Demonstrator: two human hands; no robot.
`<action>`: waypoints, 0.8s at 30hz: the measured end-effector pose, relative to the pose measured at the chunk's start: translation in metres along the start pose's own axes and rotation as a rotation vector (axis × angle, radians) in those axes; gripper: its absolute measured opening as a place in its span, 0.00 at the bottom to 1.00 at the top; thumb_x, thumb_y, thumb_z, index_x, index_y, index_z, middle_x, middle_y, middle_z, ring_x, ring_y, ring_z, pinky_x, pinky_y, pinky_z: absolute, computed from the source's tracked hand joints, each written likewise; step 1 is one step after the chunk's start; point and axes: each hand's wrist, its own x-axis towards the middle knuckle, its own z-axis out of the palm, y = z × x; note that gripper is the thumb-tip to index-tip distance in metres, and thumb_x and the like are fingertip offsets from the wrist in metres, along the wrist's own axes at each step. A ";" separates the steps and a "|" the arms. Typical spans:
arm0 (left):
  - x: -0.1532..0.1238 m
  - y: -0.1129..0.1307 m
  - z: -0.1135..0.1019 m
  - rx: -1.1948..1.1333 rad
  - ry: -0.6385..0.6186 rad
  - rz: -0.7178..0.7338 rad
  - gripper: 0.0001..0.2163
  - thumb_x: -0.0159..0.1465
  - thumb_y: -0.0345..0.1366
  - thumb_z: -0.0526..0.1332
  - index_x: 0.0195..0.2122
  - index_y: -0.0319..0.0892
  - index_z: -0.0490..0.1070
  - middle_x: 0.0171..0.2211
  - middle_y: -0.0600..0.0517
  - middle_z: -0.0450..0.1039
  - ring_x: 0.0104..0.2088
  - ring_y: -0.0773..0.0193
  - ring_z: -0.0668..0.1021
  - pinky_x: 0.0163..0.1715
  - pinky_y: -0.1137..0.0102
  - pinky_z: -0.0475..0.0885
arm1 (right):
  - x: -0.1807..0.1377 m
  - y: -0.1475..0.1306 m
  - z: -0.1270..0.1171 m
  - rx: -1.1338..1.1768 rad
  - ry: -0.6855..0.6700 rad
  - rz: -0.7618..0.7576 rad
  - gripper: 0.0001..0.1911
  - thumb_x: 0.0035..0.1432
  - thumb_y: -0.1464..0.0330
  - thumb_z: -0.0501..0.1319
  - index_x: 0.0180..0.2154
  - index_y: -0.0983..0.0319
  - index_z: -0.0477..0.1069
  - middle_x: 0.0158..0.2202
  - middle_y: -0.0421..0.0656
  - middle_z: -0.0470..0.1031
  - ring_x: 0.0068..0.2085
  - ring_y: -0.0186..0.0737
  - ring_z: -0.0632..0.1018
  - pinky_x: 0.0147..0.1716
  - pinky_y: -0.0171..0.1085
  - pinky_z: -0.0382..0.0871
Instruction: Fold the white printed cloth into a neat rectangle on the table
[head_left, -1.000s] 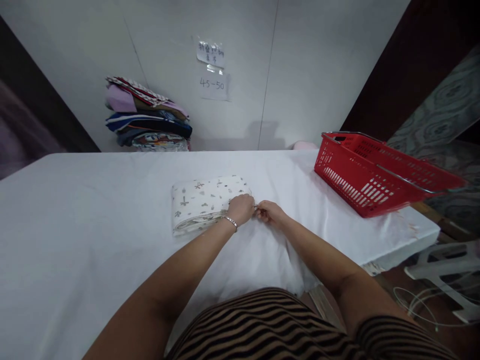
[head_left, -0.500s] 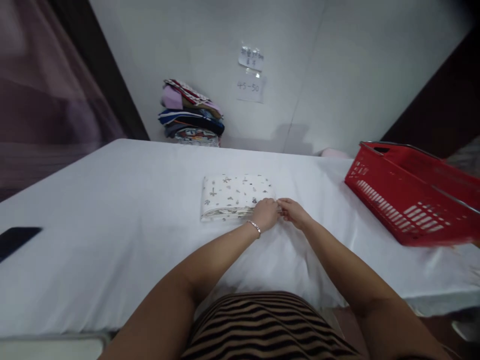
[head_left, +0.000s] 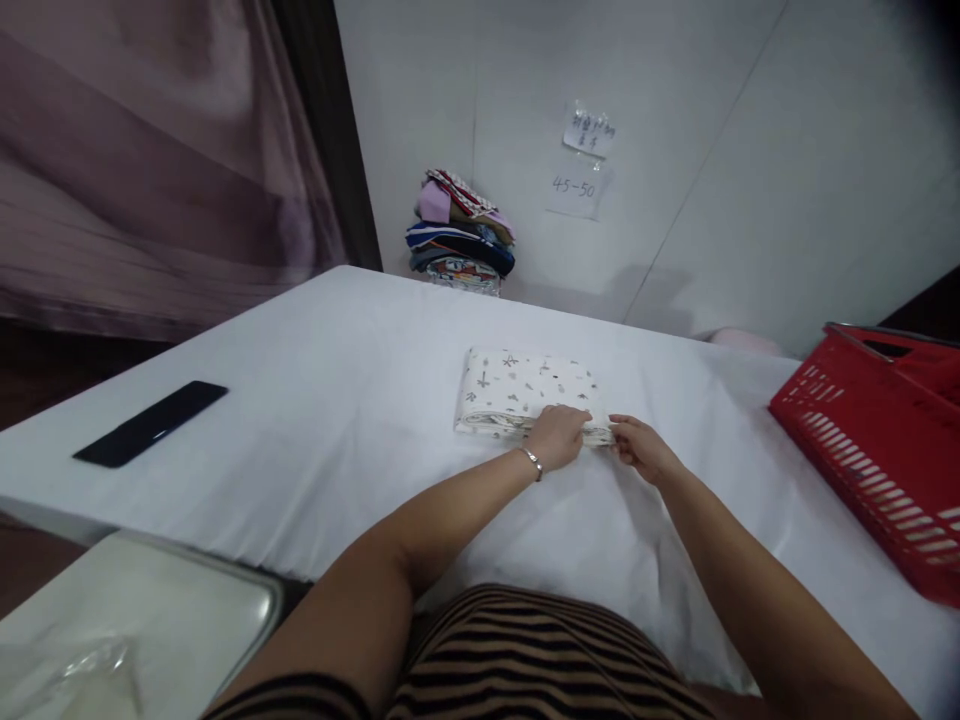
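A folded white cloth [head_left: 525,383] with small dark and grey prints lies flat on the white-covered table. Its stacked layers show along the near edge. My left hand [head_left: 557,436], with a silver bracelet at the wrist, grips that near edge toward the right, fingers curled over the layers. At the near right corner my right hand [head_left: 637,445] is closed, thumb and forefinger pinched at the cloth's edge. The undersides of the fingers on both hands are hidden.
A red plastic basket [head_left: 862,450] stands at the table's right. A dark phone-like slab [head_left: 154,422] lies on the left. Several folded fabrics [head_left: 461,235] are piled beyond the far edge, by the wall with paper signs [head_left: 574,188]. A pale stool-like surface [head_left: 165,620] is at lower left.
The view has swung left, so things appear further right. My hands have moved slightly apart along the cloth's near right edge. The folded cloth keeps its shape.
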 end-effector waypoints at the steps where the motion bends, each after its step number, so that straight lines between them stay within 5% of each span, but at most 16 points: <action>1: -0.006 -0.007 -0.007 0.001 0.037 -0.020 0.16 0.59 0.28 0.53 0.48 0.43 0.66 0.46 0.49 0.71 0.49 0.61 0.70 0.50 0.64 0.62 | 0.000 -0.001 0.000 -0.008 0.001 0.001 0.14 0.48 0.70 0.59 0.40 0.61 0.63 0.22 0.37 0.67 0.17 0.27 0.66 0.11 0.25 0.46; 8: -0.081 -0.074 -0.060 0.122 0.372 -0.466 0.15 0.57 0.33 0.56 0.46 0.43 0.68 0.49 0.48 0.68 0.50 0.59 0.68 0.52 0.65 0.61 | 0.000 0.000 0.000 -0.065 0.019 -0.048 0.23 0.46 0.70 0.59 0.48 0.58 0.62 0.22 0.36 0.67 0.17 0.29 0.68 0.12 0.27 0.49; 11: -0.103 -0.091 -0.064 0.061 0.381 -0.608 0.15 0.56 0.35 0.57 0.45 0.43 0.69 0.46 0.49 0.69 0.47 0.60 0.70 0.49 0.67 0.64 | 0.001 0.004 -0.002 -0.080 0.026 -0.093 0.25 0.46 0.68 0.60 0.48 0.57 0.62 0.22 0.36 0.67 0.18 0.30 0.69 0.13 0.27 0.50; 16: -0.106 -0.096 -0.053 -0.077 0.315 -0.684 0.12 0.58 0.37 0.56 0.43 0.46 0.69 0.44 0.52 0.69 0.39 0.65 0.73 0.42 0.70 0.67 | -0.001 0.008 -0.002 -0.096 0.015 -0.186 0.26 0.44 0.65 0.62 0.48 0.58 0.62 0.21 0.35 0.68 0.19 0.31 0.70 0.14 0.27 0.51; 24: -0.092 -0.097 -0.047 -0.110 0.384 -0.782 0.08 0.57 0.37 0.56 0.37 0.43 0.68 0.41 0.51 0.69 0.37 0.64 0.73 0.38 0.70 0.67 | 0.002 0.017 -0.004 -0.056 -0.043 -0.191 0.23 0.44 0.62 0.62 0.45 0.57 0.64 0.19 0.33 0.65 0.18 0.30 0.68 0.15 0.28 0.49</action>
